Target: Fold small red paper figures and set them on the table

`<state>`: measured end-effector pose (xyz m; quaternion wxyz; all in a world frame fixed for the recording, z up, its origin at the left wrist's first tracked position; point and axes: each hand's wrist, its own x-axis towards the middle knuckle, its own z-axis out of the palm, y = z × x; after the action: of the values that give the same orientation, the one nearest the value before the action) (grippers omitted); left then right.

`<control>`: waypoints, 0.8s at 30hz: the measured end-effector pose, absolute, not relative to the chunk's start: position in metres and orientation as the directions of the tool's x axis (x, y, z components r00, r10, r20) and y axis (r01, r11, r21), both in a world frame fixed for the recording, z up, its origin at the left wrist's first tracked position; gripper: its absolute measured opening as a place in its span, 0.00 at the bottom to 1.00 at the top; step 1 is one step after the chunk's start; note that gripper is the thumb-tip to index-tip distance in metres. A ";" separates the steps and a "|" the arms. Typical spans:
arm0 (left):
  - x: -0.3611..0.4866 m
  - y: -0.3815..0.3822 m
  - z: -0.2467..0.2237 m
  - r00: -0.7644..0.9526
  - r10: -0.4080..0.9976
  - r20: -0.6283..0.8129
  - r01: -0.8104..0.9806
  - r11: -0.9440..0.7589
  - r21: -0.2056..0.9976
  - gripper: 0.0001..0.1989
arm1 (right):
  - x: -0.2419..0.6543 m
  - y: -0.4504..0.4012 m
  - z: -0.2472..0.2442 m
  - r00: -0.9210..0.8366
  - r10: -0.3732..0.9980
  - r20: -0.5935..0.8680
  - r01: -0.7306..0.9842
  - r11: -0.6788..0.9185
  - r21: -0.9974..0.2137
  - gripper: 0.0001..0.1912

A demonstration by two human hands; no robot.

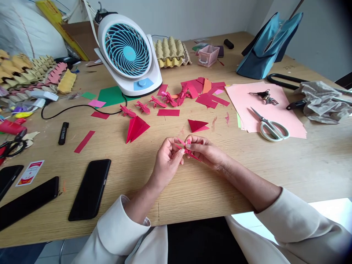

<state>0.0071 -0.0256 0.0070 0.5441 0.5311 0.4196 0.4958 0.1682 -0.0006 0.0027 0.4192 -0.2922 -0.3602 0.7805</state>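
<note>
Between my two hands, just above the table, is a small red folded paper piece (194, 157), partly hidden by my fingers. My left hand (168, 154) pinches its left side between thumb and fingers. With bent fingers and thumb, my right hand (205, 149) grips the right side. Right beyond them lies a red folded paper triangle (197, 125). A larger pleated red paper shape (136, 129) rests to the left. Several small red origami figures (143, 107) form a row farther back, near a flat red paper strip (168, 112).
A white and blue fan (128, 51) stands at the back, its black cable (82, 114) running left. Scissors (271, 126) and keys (265, 97) lie on pink paper sheets (239, 102) at right. A phone (90, 190) and a black marker (63, 133) are at left.
</note>
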 end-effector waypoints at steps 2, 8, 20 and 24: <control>0.006 -0.026 0.006 0.176 0.983 0.059 -0.078 -0.046 0.996 0.10 | 0.169 -0.001 0.003 -0.463 0.877 -0.131 -0.421 -0.348 -0.838 0.14; 0.001 -0.022 0.008 0.240 0.971 0.027 -0.021 -0.023 1.000 0.12 | 0.174 0.002 0.005 -0.403 0.915 -0.011 -0.261 -0.127 -0.957 0.16; -0.001 -0.017 0.002 0.251 0.968 -0.012 0.117 -0.018 0.993 0.10 | 0.180 -0.004 0.012 -0.440 0.872 0.215 0.053 0.264 -0.963 0.08; -0.007 -0.012 -0.004 0.307 0.952 0.019 0.162 -0.072 0.984 0.10 | 0.182 -0.002 0.013 -0.436 0.855 0.281 0.110 0.360 -0.926 0.07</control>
<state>-0.0073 -0.0124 -0.0042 0.5144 0.6236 0.4465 0.3836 0.1824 -0.0018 0.0130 0.4102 -0.3375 -0.7154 0.4539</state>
